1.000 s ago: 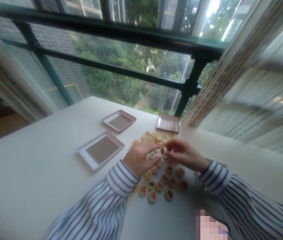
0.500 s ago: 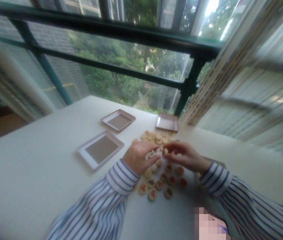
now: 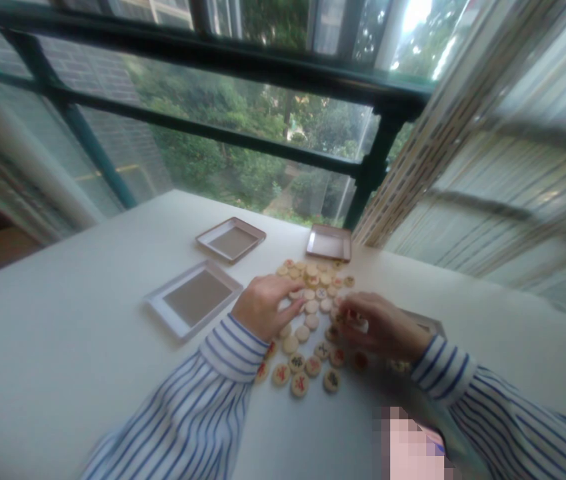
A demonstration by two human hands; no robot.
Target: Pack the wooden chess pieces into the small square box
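Round wooden xiangqi pieces point(image 3: 300, 385), marked with red or black characters or showing plain faces, lie spread on the white table. My left hand point(image 3: 267, 303) is over the left side of this spread. Its thumb and fingers are apart, with no piece seen between them. Over the right side of the pieces is my right hand point(image 3: 375, 325), fingers bent and smeared by motion. Pieces are close under its fingertips; whether one is held I cannot make out.
Shallow trays stand around the pieces: a large one point(image 3: 155, 311) on the left, a smaller one point(image 3: 201, 241) behind it, another point(image 3: 329, 258) at the far edge. A further tray point(image 3: 440, 328) is partly hidden behind my right wrist. Beyond the white table point(image 3: 87, 320) is a window with a dark railing point(image 3: 243, 57).
My hands have drawn apart: the left slightly left, the right lower. A piece seen at my right fingertips earlier is no longer distinct. More pieces show between the hands. The view has shifted slightly.
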